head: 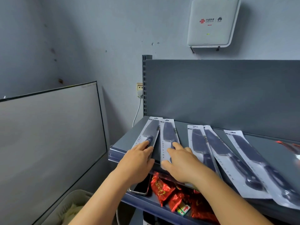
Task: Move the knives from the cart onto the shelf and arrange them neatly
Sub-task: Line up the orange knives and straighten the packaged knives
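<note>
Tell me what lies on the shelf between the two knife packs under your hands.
Head view: only a narrow wedge of bare shelf between leftmost knife pack and second knife pack.

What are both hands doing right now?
Left hand: open, fingers flat on the leftmost knife pack.
Right hand: open, pressing the second knife pack.
</note>
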Demonstrator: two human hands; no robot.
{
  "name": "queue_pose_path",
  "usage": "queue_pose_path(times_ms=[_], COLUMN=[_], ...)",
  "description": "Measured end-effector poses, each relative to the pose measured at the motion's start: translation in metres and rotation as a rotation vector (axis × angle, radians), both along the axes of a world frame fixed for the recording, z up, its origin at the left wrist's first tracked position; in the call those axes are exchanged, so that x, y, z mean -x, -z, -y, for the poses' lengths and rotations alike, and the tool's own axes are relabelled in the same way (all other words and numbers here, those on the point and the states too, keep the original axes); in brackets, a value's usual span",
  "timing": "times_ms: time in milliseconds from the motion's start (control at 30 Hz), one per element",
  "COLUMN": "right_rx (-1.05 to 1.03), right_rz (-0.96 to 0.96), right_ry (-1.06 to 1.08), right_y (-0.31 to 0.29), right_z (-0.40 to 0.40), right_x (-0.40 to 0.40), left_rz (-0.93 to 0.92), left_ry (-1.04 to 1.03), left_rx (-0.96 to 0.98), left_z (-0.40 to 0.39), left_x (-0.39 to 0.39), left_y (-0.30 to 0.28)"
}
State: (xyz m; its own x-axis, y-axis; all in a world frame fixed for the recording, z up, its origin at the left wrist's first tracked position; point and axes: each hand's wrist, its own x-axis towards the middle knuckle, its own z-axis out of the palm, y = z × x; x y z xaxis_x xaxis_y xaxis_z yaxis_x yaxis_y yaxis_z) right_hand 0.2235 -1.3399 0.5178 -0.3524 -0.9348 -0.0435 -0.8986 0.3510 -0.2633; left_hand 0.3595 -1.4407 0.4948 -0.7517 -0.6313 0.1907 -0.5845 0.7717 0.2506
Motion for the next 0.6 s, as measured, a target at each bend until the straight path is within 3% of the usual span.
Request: queue_pose_path(times_ms=[600], right_rx=[0.001], right_rz=[-0.059], right_ry=[0.167], right_y=[-0.001], right_z=[0.036], right_x=[-0.038], left_rz=[0.007], left_ry=[0.052], left_rx=[0.003], left_z=[0.027], left_x=[-0.015], left_y=[0.006])
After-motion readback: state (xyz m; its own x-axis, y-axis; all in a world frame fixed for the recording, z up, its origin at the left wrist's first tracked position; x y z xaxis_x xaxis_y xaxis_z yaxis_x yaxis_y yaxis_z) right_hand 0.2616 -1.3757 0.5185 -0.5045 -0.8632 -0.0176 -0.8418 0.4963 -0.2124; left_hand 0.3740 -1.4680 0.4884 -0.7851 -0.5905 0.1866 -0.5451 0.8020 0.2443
